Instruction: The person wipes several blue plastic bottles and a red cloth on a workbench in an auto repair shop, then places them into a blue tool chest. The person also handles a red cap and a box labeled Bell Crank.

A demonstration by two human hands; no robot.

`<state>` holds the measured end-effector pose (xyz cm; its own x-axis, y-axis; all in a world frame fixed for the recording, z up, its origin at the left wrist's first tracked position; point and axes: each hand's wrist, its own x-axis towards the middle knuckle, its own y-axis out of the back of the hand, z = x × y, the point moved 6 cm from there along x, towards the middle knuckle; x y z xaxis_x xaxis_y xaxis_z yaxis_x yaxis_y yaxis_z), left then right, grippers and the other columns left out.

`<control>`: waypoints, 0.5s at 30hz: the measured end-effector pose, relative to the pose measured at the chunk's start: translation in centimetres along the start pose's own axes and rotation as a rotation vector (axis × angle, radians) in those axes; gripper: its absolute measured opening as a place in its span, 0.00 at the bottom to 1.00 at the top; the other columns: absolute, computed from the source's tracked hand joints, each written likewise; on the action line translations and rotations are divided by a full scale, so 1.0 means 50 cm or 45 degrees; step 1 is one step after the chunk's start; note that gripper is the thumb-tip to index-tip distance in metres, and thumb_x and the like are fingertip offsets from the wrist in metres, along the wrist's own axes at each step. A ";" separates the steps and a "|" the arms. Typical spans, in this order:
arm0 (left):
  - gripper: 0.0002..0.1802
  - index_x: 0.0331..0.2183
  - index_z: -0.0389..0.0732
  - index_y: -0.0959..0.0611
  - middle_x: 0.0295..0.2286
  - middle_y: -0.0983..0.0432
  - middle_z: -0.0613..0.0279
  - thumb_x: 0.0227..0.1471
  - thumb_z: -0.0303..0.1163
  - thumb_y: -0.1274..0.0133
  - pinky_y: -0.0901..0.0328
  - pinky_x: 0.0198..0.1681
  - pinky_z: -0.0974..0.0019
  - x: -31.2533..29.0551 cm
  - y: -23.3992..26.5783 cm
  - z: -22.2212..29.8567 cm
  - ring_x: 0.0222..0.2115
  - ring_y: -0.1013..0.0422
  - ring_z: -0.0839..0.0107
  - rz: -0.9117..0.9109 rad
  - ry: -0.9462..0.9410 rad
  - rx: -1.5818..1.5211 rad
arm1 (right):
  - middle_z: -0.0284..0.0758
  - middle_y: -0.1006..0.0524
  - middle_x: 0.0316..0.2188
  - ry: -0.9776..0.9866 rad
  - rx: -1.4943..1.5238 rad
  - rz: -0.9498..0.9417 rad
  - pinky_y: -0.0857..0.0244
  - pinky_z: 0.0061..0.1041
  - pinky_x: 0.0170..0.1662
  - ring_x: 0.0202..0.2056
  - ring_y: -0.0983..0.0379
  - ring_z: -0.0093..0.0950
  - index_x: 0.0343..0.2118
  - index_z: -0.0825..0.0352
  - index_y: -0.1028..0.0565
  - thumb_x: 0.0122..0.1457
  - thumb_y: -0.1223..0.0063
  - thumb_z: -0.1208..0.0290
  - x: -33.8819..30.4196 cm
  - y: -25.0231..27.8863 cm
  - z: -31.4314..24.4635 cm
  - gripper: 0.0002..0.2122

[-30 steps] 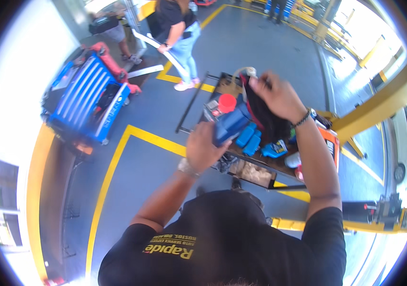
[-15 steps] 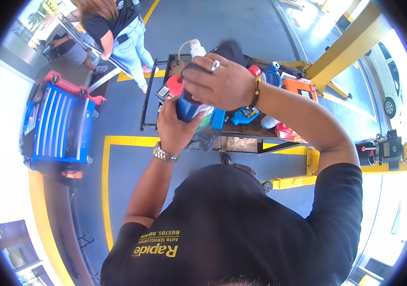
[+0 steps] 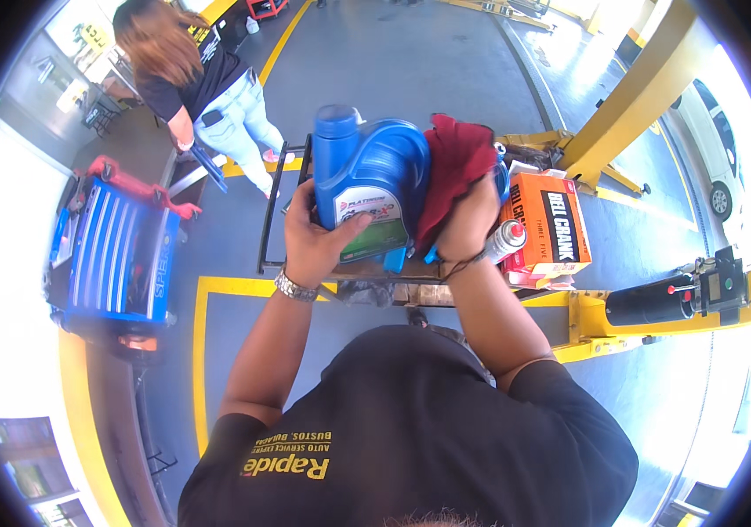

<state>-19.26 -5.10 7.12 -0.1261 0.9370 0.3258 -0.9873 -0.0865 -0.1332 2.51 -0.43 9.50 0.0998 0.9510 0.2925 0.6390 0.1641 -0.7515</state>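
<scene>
A blue plastic oil jug (image 3: 380,162) with a green and white label stands upright, its capped neck toward the left. My left hand (image 3: 315,233) grips its left side, the thumb lying across the label. In my right hand (image 3: 472,220) is a bunched dark red cloth (image 3: 459,167), pressed close against the jug's right side. Part of that hand's fingers is hidden by the cloth. Just beside my right wrist is a spray can (image 3: 505,239) with a red top. The jug is over a dark metal cart (image 3: 264,237).
An orange box (image 3: 547,220) sits on the cart's right side. Beyond it rises a yellow lift post (image 3: 630,97), with a lift arm to the right. At left stand a blue tool cabinet (image 3: 116,250) and a red floor jack (image 3: 142,186). A person (image 3: 208,97) walks at the far left.
My right hand has come down with the cloth from the jug's top to its right side. The jug now shows its label toward me. The person at far left has shifted.
</scene>
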 end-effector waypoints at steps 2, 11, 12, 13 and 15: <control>0.38 0.53 0.29 0.30 0.44 0.21 0.50 0.45 0.24 0.26 0.25 0.48 0.62 0.005 -0.004 0.006 0.45 0.22 0.66 0.090 0.007 -0.125 | 0.42 0.28 0.60 0.219 -0.567 -0.078 0.43 0.31 0.66 0.60 0.31 0.34 0.61 0.73 0.30 0.75 0.61 0.63 -0.017 -0.022 0.011 0.20; 0.32 0.49 0.30 0.26 0.40 0.19 0.53 0.47 0.31 0.27 0.25 0.42 0.66 -0.012 -0.031 0.059 0.38 0.21 0.69 0.029 0.073 0.168 | 0.34 0.23 0.50 -0.610 -0.364 -0.387 0.33 0.26 0.56 0.52 0.28 0.22 0.61 0.71 0.32 0.65 0.38 0.66 0.038 -0.004 0.030 0.25; 0.33 0.48 0.30 0.24 0.38 0.18 0.55 0.45 0.33 0.25 0.25 0.40 0.67 -0.018 -0.036 0.063 0.38 0.21 0.70 -0.003 0.040 0.389 | 0.32 0.22 0.48 -0.521 -0.367 -0.452 0.32 0.25 0.54 0.49 0.27 0.21 0.59 0.71 0.30 0.65 0.38 0.68 0.054 -0.007 0.018 0.23; 0.33 0.46 0.31 0.23 0.37 0.17 0.57 0.43 0.35 0.24 0.26 0.39 0.67 -0.027 -0.043 0.067 0.37 0.21 0.71 -0.050 -0.014 0.616 | 0.31 0.20 0.45 -0.494 -0.436 -0.367 0.31 0.23 0.52 0.47 0.26 0.20 0.58 0.72 0.28 0.65 0.38 0.69 0.070 0.002 0.011 0.21; 0.32 0.47 0.31 0.23 0.36 0.18 0.57 0.45 0.34 0.26 0.26 0.40 0.67 -0.041 -0.054 0.069 0.35 0.22 0.72 -0.110 -0.059 0.515 | 0.30 0.19 0.42 -0.369 -0.416 -0.491 0.30 0.22 0.50 0.44 0.25 0.20 0.56 0.71 0.27 0.64 0.38 0.73 0.084 -0.013 -0.008 0.19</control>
<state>-16.68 -7.95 10.05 -0.0365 0.9310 0.3631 -0.9517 -0.1432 0.2716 2.84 3.35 11.46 -0.3706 0.8789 0.3004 0.7944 0.4675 -0.3877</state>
